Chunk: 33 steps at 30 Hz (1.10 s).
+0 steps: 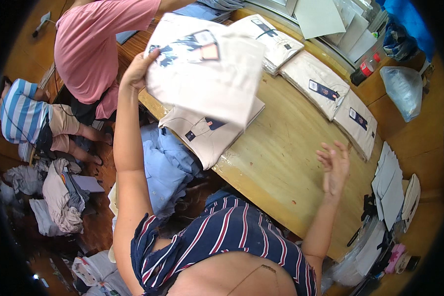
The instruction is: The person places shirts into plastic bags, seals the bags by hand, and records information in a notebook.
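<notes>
My left hand (139,69) grips the edge of a folded pale garment (207,91), lifted above the far left part of the wooden table (281,163). A printed picture card shows on its upper face, and the piece is slightly blurred. Partly beneath it, another folded cream garment (214,140) with dark tags lies at the table's near left edge. My right hand (334,165) hovers over the right side of the table, fingers apart, holding nothing.
Folded cream garments with dark tags (315,86) line the table's far edge. Beyond stand a cola bottle (365,69) and a clear plastic bag (403,91). White cards (388,185) lie at right. Blue shirts (165,170) hang at left, near a person in pink (86,54) and a child (24,111).
</notes>
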Available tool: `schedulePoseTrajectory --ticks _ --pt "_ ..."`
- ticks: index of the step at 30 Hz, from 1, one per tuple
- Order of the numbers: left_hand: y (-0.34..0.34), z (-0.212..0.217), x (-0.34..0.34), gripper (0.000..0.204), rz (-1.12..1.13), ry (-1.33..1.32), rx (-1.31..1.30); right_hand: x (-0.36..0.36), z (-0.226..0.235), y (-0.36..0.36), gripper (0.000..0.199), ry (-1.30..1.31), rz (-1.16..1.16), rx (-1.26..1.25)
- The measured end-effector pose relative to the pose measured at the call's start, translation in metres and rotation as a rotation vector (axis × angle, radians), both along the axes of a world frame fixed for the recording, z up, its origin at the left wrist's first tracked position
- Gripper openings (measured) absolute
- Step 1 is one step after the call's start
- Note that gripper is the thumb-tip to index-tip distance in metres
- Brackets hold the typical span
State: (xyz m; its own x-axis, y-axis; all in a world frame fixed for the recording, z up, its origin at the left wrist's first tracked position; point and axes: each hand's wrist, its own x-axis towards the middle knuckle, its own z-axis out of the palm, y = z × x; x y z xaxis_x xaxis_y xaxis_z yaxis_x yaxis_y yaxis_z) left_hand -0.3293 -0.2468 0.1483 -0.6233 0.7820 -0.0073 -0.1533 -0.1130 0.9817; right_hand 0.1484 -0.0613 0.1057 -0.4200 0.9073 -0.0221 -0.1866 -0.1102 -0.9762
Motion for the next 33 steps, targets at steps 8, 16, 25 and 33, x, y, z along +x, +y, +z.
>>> schedulePoseTrajectory --ticks 8,16,25,33 --pt "-0.006 -0.144 -0.141 0.057 0.372 0.519 -0.732 -0.102 -0.086 -0.105 0.037 -0.023 0.573 -0.776" --pt "-0.012 -0.131 -0.035 0.043 0.359 0.832 -0.924 -0.141 -0.086 -0.145 0.051 -0.061 0.512 -0.686" --pt "-0.044 -0.119 0.069 0.046 0.078 0.946 -0.954 -0.160 -0.090 -0.163 0.066 -0.121 0.385 -0.517" --pt "-0.030 -0.114 0.067 0.040 0.045 0.986 -1.069 -0.163 -0.087 -0.151 0.066 -0.139 0.397 -0.562"
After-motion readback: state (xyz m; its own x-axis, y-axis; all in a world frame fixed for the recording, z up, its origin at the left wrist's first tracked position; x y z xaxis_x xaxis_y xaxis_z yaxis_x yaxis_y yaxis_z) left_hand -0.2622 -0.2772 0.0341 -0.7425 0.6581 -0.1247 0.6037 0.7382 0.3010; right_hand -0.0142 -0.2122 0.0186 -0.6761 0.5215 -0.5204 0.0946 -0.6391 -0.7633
